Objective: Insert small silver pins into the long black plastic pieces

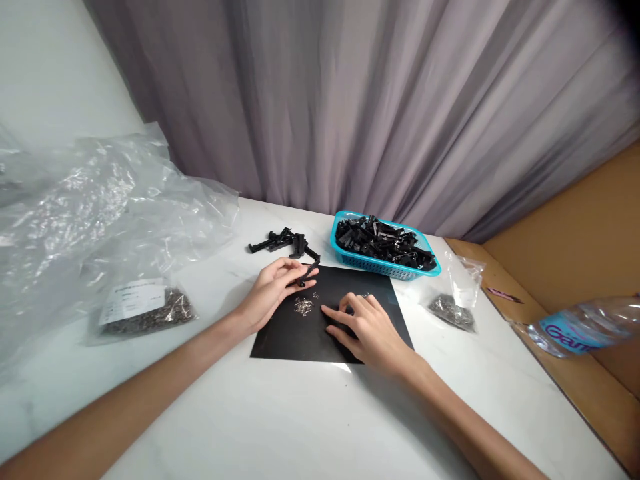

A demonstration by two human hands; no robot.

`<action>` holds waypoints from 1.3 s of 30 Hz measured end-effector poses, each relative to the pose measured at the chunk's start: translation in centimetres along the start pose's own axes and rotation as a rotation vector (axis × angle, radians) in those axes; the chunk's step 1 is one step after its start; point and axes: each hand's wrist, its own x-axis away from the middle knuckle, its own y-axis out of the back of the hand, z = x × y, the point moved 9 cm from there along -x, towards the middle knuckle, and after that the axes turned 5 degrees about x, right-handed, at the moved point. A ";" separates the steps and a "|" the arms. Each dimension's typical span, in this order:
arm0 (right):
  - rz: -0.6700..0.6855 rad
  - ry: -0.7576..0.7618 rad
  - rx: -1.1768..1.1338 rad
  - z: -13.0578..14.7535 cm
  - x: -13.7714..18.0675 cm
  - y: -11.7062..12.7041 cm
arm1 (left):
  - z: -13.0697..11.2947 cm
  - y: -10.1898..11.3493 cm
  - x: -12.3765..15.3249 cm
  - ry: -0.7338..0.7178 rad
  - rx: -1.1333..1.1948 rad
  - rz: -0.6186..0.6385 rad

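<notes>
My left hand rests at the upper left edge of a black mat, fingers pinched on a small black plastic clip. My right hand lies palm down on the mat, fingers spread and fingertips touching its surface. Between the two hands sits a little heap of tiny metal springs.
A turquoise basket of black clips stands behind the mat. Several loose clips lie to its left. Small bags of metal parts lie at either side, with crumpled clear plastic at left. A water bottle lies on cardboard at right.
</notes>
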 end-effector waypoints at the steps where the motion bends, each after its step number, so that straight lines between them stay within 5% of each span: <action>1: -0.007 -0.012 -0.026 0.0 -0.1 0.0 | 0.1 -0.3 0.2 0.027 0.025 0.004; 11: -0.066 -0.114 -0.151 -1.6 -0.6 0.8 | 1.1 -2.0 1.4 0.180 0.092 0.078; 20: 0.056 0.076 0.097 1.6 0.5 1.9 | 1.3 -1.4 0.9 0.127 -0.007 0.095; 27: -0.106 -0.005 0.096 1.1 0.0 1.2 | 1.2 -1.4 0.9 0.084 -0.188 0.165; 32: -0.191 -0.164 -0.223 -1.5 -0.3 2.9 | 0.6 -3.2 1.6 0.001 -0.445 0.337; 39: -0.173 -0.386 -0.816 -4.1 0.1 3.2 | 0.8 -3.8 2.4 -0.079 -0.613 0.421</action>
